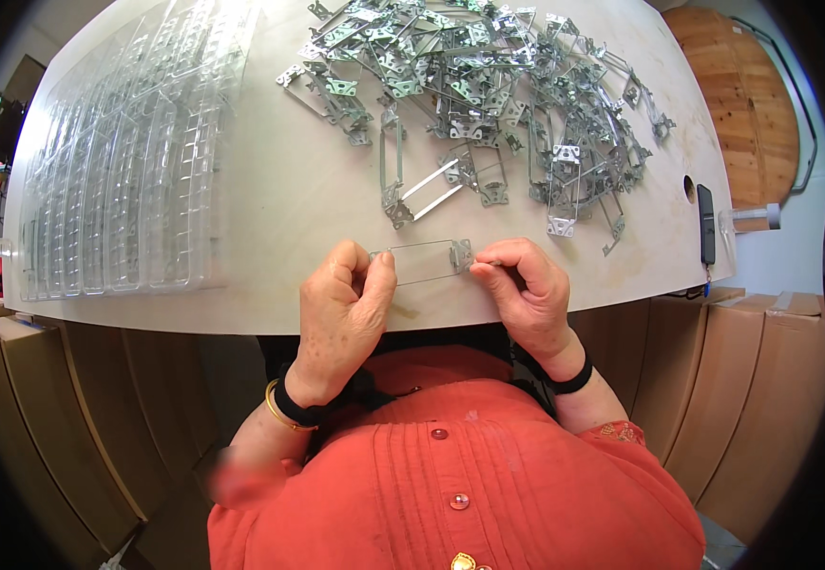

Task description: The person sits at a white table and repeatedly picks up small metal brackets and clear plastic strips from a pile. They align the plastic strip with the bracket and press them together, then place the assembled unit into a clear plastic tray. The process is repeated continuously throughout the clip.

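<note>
A metal frame [422, 260] is pinched at its ends by the left hand [344, 304] and right hand [527, 285], just above the tabletop [279, 190], near a heap of frames [489, 95] and clear trays [127, 161].

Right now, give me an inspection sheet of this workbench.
Surface: pale round table, wood-look top.
Job's things: flat metal frame bracket held at both ends, just above the table.
Clutter: pile of metal brackets at the far side; stacked clear plastic trays to the left.
Grippers: left hand and right hand each pinch one end of the bracket.
Cables: nothing seen.
Surroundings: cardboard boxes beside the table; black handheld device at the right edge.
</note>
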A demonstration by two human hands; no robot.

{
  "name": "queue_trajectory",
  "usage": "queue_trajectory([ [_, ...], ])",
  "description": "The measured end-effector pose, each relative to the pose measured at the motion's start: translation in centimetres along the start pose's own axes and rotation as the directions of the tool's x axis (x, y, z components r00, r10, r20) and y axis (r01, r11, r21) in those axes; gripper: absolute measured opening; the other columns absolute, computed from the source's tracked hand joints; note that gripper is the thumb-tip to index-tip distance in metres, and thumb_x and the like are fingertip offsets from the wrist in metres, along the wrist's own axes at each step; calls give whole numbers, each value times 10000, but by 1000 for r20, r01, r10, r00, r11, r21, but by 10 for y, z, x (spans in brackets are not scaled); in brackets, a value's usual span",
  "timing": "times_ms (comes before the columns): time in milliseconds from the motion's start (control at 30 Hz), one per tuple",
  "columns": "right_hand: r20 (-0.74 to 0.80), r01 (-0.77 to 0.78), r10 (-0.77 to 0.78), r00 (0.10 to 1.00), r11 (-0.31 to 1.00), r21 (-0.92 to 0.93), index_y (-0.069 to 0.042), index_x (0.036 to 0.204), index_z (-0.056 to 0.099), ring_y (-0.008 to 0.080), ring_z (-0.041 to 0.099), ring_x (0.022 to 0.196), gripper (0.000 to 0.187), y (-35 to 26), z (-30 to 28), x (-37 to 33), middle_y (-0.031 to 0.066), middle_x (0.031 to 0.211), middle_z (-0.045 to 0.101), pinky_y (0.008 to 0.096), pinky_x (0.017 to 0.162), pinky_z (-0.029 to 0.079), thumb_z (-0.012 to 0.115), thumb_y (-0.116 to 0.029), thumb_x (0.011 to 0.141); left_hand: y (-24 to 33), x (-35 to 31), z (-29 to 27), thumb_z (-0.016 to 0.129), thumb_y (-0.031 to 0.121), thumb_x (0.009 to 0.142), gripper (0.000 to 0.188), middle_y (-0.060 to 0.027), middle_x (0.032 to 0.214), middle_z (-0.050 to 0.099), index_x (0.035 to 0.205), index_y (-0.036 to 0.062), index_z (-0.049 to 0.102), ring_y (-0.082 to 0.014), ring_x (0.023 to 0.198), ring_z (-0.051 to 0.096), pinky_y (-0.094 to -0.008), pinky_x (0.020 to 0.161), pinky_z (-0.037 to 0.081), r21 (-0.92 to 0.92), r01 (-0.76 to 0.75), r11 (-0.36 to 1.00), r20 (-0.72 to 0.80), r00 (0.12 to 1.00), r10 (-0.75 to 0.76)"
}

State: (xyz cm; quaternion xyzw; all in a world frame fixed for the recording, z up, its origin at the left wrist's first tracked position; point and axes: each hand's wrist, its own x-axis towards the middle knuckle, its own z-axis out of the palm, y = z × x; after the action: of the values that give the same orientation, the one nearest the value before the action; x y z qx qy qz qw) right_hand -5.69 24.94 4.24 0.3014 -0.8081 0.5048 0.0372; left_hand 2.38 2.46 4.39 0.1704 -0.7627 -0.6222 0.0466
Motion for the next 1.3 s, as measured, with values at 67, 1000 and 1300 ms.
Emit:
queue_trajectory([
  [67,1,-4,4,1000,1000,-3,-32,1024,698,233,684,770,113,0,0,0,99,915,723,316,696,544,783,-22,949,0,0,0,644,191,1077,321,-17,673,597,822,60,500,-48,460,512,-234,379,395,-4,8,1000,2,1000,-8],
  [1000,-15,6,-5,1000,1000,21,-36,972,681,192,644,729,147,3,2,-1,75,890,707,302,649,507,819,-80,942,-1,0,1,634,185,1079,313,-19,670,588,830,55,497,-54,457,507,-241,381,392,24,-48,999,-14,999,48],
  [1300,-53,-109,121,991,975,193,-30,1043,635,120,617,735,116,8,1,-5,151,1107,750,253,677,505,726,-101,1029,-1,-1,2,631,192,1089,328,-7,657,586,818,48,517,-53,484,520,-247,417,401,34,-67,997,1,998,67],
])
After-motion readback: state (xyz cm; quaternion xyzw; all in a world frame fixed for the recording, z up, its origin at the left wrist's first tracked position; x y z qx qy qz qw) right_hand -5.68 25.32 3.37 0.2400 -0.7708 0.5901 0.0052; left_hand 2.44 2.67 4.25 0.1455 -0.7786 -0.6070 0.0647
